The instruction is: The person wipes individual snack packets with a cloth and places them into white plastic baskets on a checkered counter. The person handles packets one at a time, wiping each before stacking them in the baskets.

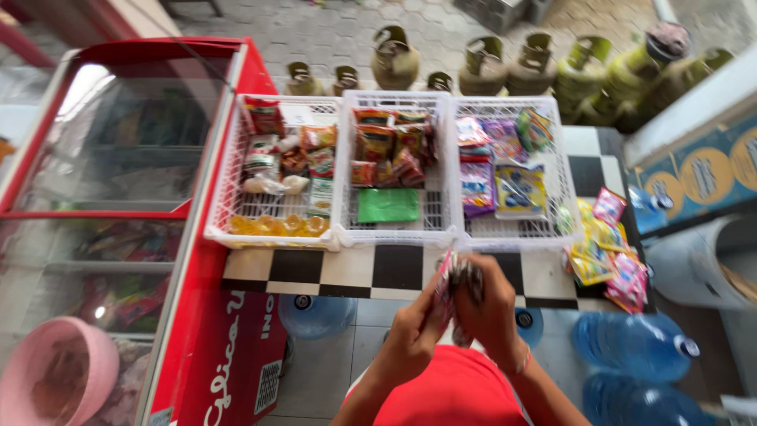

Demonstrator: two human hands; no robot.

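Both hands are raised together at the bottom centre. My left hand [414, 327] and my right hand [490, 304] pinch a strip of small sachets [459, 276], pink and dark, blurred by motion. They hover over the front edge of a black-and-white checkered counter [347, 270]. Just beyond stand three white plastic baskets: the left basket [225, 189], the middle basket [347, 213] and the right basket [564, 185], each holding colourful snack and sachet packets. The middle basket is the one closest to my hands.
A red chest freezer [229, 339] with glass lids fills the left; a pink bowl [59, 379] rests on it. Loose sachets [607, 252] hang at the counter's right end. Blue water jugs [635, 343] stand below. Green gas cylinders [394, 59] line the paved floor behind.
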